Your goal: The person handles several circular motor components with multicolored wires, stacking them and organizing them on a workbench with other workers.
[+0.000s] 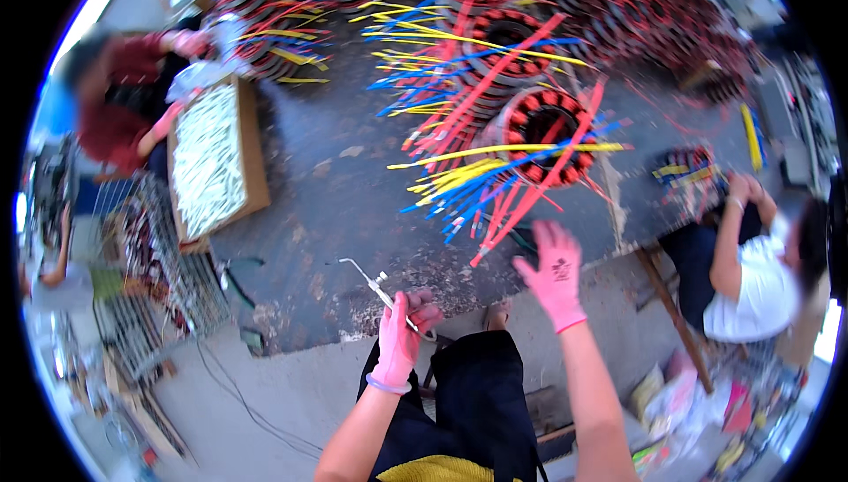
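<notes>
My left hand (402, 327), in a pink glove, is closed around a slim metal torch (382, 291) with a bent, thin nozzle pointing up and left over the table's front edge. My right hand (554, 277), also gloved in pink, is held over the table with its fingers stretched out and nothing seen in it. Just beyond its fingertips stands the nearest stack of motor stators (548, 136), ringed with red-wrapped coils. From it fan out yellow, blue and red sleeved leads (468, 186). A dark tool beside the right fingers is partly hidden.
More stators (654, 14) are piled at the back. A cardboard box of white sleeves (212, 159) is at the left, beside a person in dark red (119, 98). Pliers (237, 283) lie at the left edge. Another person in white (751, 283) sits at the right.
</notes>
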### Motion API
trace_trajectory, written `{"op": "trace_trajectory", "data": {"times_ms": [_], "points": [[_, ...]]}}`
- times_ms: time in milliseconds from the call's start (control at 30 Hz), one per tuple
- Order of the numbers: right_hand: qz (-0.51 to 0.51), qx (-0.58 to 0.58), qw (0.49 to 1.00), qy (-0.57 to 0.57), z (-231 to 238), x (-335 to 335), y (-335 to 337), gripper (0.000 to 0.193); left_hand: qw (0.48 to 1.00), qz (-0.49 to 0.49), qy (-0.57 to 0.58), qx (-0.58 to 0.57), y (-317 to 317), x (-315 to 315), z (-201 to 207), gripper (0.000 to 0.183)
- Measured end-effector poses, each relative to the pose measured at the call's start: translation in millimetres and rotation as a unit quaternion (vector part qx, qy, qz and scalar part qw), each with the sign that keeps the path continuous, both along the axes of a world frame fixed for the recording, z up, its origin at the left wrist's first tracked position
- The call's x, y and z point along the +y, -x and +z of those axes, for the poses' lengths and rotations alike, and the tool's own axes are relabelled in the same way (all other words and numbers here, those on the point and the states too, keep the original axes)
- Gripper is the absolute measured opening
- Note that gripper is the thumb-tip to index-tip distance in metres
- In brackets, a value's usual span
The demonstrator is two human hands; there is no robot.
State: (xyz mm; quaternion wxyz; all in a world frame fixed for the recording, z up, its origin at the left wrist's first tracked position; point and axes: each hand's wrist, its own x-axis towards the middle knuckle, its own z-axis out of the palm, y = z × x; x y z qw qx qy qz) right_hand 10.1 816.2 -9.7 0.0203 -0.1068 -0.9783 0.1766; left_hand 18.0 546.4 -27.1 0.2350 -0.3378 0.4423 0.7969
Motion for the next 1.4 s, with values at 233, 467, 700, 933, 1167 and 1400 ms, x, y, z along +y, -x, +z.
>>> {"op": "trace_trajectory", "data": {"times_ms": [233, 467, 700, 933, 1167, 1400], "points": [[0.047, -0.102, 0.988, 0.104, -21.9, 23.0, -9.8, 0.052, 0.993, 0.115, -0.008, -0.006, -53.0, -27.4, 20.8, 0.036], [0.238, -0.095, 0.928, 0.27, 17.9, -194.8, 52.2, 0.054, 0.985, 0.166, -0.042, -0.006, -98.3, -101.9, 20.7, 0.04], [0.308, -0.014, 0.938, 0.161, -33.4, -418.3, 200.6, 0.059, 0.992, 0.112, 0.045, -0.025, -96.1, -150.4, 22.4, 0.04], [0.409, 0.103, 0.884, 0.202, -70.3, -413.4, 119.0, 0.034, 0.995, 0.041, 0.079, -0.047, -101.7, -196.2, 48.5, 0.032], [0.491, 0.095, 0.859, 0.11, -78.2, -483.8, 115.0, 0.044, 0.992, 0.05, 0.115, -0.029, -128.7, -192.0, 26.4, 0.03], [0.559, 0.11, 0.813, 0.118, -94.1, -447.1, 118.5, 0.034, 0.995, 0.079, 0.052, -0.032, -140.3, -189.7, 22.0, 0.031]]}}
